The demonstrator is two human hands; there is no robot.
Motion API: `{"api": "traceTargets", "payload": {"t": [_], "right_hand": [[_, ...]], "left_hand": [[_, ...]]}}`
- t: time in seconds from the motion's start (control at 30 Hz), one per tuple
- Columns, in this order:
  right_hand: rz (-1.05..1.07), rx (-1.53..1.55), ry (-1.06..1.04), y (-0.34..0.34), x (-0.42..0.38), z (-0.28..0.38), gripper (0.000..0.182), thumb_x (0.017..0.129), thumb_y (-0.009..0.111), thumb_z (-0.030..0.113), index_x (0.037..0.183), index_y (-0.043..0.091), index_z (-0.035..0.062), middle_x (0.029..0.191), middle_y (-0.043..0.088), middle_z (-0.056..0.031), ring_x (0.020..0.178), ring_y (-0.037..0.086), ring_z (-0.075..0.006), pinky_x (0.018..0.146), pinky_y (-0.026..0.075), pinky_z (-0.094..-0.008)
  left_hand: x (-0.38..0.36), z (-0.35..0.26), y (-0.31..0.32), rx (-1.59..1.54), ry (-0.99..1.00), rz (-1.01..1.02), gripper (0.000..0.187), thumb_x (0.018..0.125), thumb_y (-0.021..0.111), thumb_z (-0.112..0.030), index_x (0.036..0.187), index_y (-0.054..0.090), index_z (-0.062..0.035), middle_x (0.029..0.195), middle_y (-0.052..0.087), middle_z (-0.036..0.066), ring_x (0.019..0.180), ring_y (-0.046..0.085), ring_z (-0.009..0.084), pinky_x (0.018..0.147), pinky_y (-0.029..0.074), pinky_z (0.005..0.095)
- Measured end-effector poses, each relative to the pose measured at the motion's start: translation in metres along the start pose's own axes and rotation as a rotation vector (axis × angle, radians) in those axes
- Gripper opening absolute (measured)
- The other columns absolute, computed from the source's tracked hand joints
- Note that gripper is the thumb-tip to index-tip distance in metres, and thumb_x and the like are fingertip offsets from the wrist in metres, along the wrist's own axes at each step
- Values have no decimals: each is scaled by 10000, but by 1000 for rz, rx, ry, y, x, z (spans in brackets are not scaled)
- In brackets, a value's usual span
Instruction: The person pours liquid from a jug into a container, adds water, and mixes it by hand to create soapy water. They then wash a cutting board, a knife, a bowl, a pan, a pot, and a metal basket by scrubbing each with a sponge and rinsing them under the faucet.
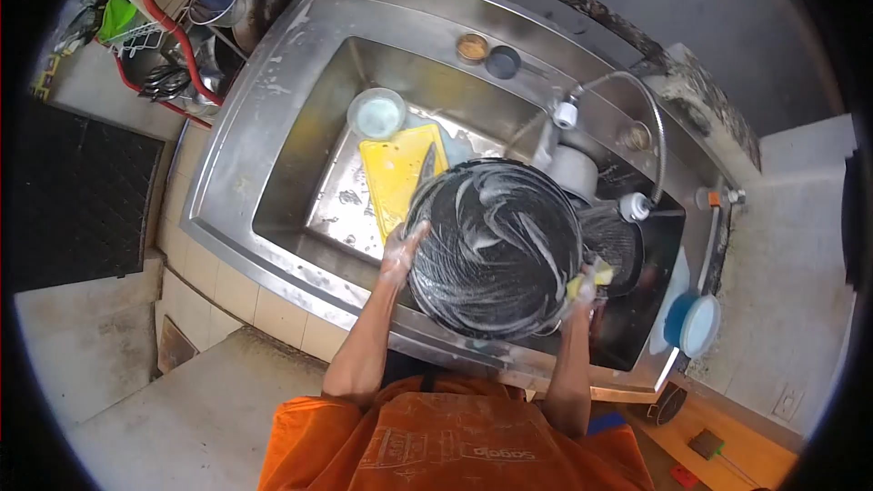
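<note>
A large round black pan (486, 250), streaked with white suds, is held over the sink's divider and near edge. My left hand (403, 250) grips its left rim, with soap on the fingers. My right hand (587, 289) is at the right rim, closed on a yellow sponge (576, 285) pressed near the pan's edge. Behind the pan, in the left basin, lie a yellow cutting board (391, 171) with a knife (427, 164) on it and a round container (376, 115) of whitish liquid. The pan's underside is hidden.
In the right basin are a pot (573, 171) and a dark square pan (618, 241). A hose faucet (657, 127) arches over them. A blue tub (698, 324) stands at the right edge. Two small round containers sit on the back ledge. A dish rack (195, 95) is at left.
</note>
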State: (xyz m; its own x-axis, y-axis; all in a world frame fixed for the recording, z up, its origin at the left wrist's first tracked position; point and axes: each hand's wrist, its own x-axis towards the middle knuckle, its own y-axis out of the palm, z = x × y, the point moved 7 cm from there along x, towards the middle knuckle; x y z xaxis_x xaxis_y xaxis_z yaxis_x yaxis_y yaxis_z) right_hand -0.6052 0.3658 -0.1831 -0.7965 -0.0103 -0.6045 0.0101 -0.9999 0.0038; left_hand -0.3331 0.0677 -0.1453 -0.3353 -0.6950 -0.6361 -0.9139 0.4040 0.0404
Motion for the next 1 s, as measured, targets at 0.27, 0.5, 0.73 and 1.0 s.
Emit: {"api": "traceTargets", "payload": {"t": [0.27, 0.5, 0.73, 1.0], "right_hand": [[84, -247, 52, 131, -125, 8, 744, 717, 757, 114, 1346, 363, 164, 1080, 556, -47, 796, 566, -122, 607, 476, -285], [425, -113, -160, 240, -119, -95, 406, 819, 683, 125, 1126, 421, 77, 909, 504, -26, 749, 561, -111, 608, 477, -267], [358, -92, -57, 252, -99, -135, 425, 853, 658, 228, 1185, 433, 88, 896, 512, -20, 754, 526, -113, 663, 464, -284], [257, -339, 17, 223, -44, -248, 479, 860, 634, 386, 1149, 515, 24, 960, 576, -42, 862, 532, -107, 747, 455, -294]], "left_hand": [[100, 50, -144, -152, -160, 243, 677, 798, 679, -373, 1316, 447, -4, 1309, 501, 124, 1175, 484, 230, 989, 387, 354], [151, -50, -206, 196, -206, 45, 588, 840, 643, -346, 1297, 474, -15, 1277, 521, 116, 1173, 490, 240, 992, 383, 388], [174, -19, -243, 171, -349, 43, 642, 843, 605, -445, 1290, 472, -3, 1247, 543, 120, 1106, 535, 254, 975, 411, 391], [230, 17, -240, 585, -316, 66, 575, 861, 627, -289, 1325, 427, -16, 1264, 508, 104, 1119, 488, 222, 960, 381, 338]]}}
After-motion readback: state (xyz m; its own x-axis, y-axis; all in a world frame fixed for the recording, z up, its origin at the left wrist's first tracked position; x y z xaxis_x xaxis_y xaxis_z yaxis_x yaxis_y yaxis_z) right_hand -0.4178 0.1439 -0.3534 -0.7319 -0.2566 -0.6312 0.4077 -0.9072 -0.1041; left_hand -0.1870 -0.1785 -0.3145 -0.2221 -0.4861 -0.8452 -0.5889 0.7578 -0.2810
